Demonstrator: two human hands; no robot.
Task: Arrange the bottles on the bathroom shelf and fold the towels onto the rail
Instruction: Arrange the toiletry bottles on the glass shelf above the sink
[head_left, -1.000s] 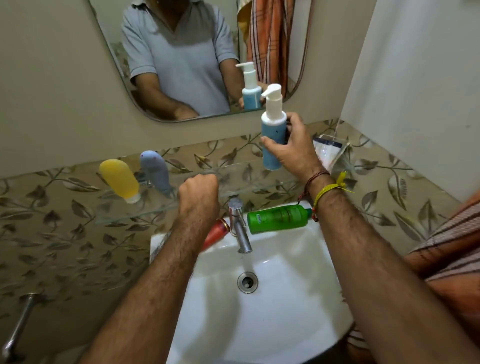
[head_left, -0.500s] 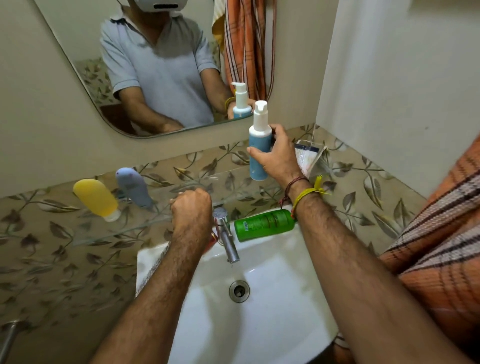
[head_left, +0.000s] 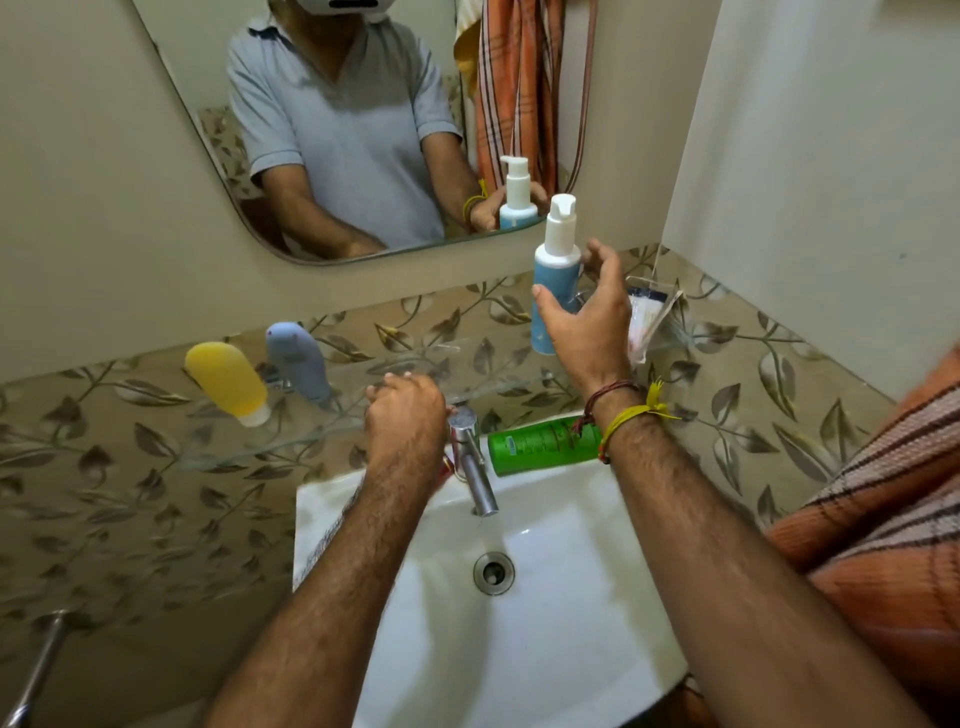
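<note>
A white-and-blue pump bottle (head_left: 553, 270) stands upright at the right end of the glass shelf (head_left: 467, 358). My right hand (head_left: 587, 332) hovers just beside it with fingers spread, the thumb close to the bottle's front. A yellow bottle (head_left: 226, 382) and a grey-blue bottle (head_left: 296, 358) stand cap-down at the shelf's left end. My left hand (head_left: 405, 415) is curled into a fist at the shelf's front edge, above the tap; I see nothing in it. A green bottle (head_left: 540, 444) lies on the sink's back rim. A red bottle (head_left: 445, 470) peeks out under my left wrist.
The white sink (head_left: 545, 649) and chrome tap (head_left: 475, 467) lie below the shelf. A plastic packet (head_left: 649, 317) leans in the right corner. An orange striped towel (head_left: 883, 493) hangs at my right. A mirror (head_left: 337, 156) is above, and a metal pipe (head_left: 36, 670) is at lower left.
My right hand set the pump bottle down on the shelf and spread its fingers off it. The left fist stayed near the tap.
</note>
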